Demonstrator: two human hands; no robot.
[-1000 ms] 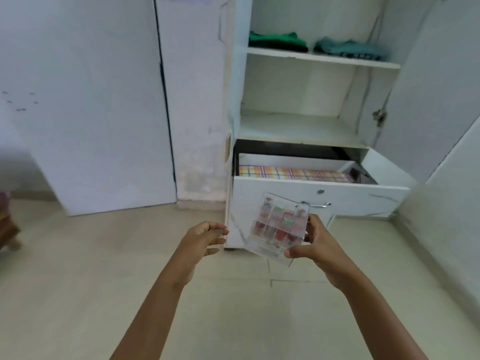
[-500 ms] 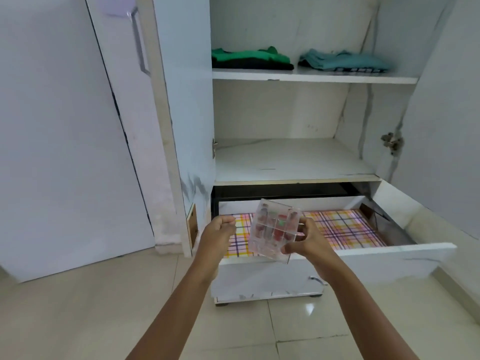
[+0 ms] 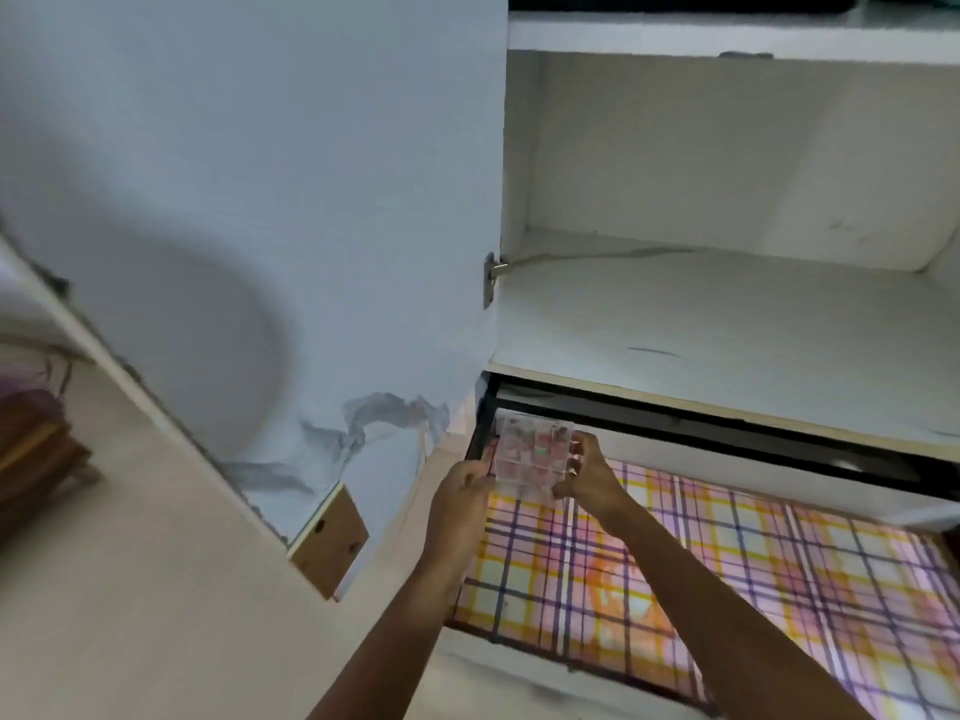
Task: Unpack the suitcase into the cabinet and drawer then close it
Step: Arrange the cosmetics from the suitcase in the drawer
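On our left the open cabinet door [image 3: 260, 200] stands close beside our forearm, so a careless swing of the elbow could knock it and jolt the load. Our left hand [image 3: 462, 491] pinches the lower left edge of the clear compartment box [image 3: 530, 454] with curled fingers, a light hold as far as we can judge. The box is in the air, tilted up on edge over the back left corner of the drawer [image 3: 498, 652], not yet resting on anything. Our right hand [image 3: 587, 475] grips its right side, thumb low and fingers wrapped round the edge. Small coloured pieces sit in its cells; blur hides whether the lid is latched, so we think tipping it further could spill them across the plaid liner [image 3: 779, 574]. Smooth plastic held only by its edges may also slip if either hand lets go early. Above, the front lip of the shelf [image 3: 727, 314] overhangs the drawer's rear, and we judge the box's top could catch it if pushed back while held this steeply
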